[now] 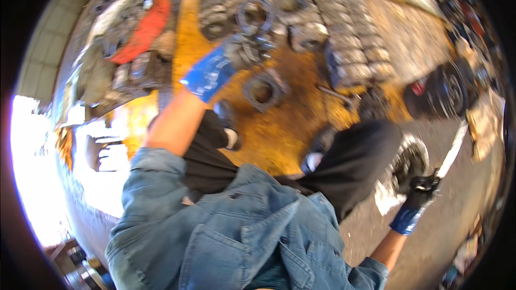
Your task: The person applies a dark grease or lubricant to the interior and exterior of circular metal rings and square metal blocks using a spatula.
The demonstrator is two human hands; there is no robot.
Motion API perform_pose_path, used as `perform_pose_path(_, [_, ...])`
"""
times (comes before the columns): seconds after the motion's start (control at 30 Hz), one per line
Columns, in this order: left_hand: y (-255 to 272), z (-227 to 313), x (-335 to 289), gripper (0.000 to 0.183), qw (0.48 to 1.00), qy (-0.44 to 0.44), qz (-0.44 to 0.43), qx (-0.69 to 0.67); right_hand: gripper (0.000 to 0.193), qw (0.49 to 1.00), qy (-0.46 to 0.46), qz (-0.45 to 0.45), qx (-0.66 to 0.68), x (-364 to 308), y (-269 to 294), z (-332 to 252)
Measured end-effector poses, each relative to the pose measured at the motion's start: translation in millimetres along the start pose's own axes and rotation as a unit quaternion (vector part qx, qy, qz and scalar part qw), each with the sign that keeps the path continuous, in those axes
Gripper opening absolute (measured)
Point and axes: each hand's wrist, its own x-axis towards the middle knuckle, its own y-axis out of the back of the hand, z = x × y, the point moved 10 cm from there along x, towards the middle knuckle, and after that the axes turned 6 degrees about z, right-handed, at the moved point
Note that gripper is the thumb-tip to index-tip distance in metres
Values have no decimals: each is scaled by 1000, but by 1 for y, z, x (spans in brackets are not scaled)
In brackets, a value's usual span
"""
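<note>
My left hand [248, 51], in a blue glove with a dark palm, reaches forward over a yellow, stained surface. Its fingers close round the lower edge of a bluish metal ring [240, 17]. Just below that hand lies a squarish grey metal part with a round hole [251, 89]. Out to the right, my right hand [422, 191], gloved in black with a blue cuff, is closed on a long whitish strip [454, 149] that points up and away. Motion blur hides what kind of tool the strip is. Beside this hand sits a round container lined with clear plastic [427, 153], dark inside.
Long rows of stacked round metal parts [344, 16] stand ahead. A red piece [148, 29] rests on dark parts at left. A hammer-like tool [334, 94] lies near my right knee. At right are a black drum-shaped object [438, 91] and a brown paper bag [484, 123].
</note>
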Motion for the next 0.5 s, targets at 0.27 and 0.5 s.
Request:
perform_pose_path(0.27, [-88, -4, -13, 46, 985, -10, -140, -101, 40, 908, -269, -284, 152, -137, -395, 135])
perform_pose_path(0.5, [-66, -27, -10, 67, 992, 79, -29, -91, 37, 867, -341, -349, 101, -213, -428, 256])
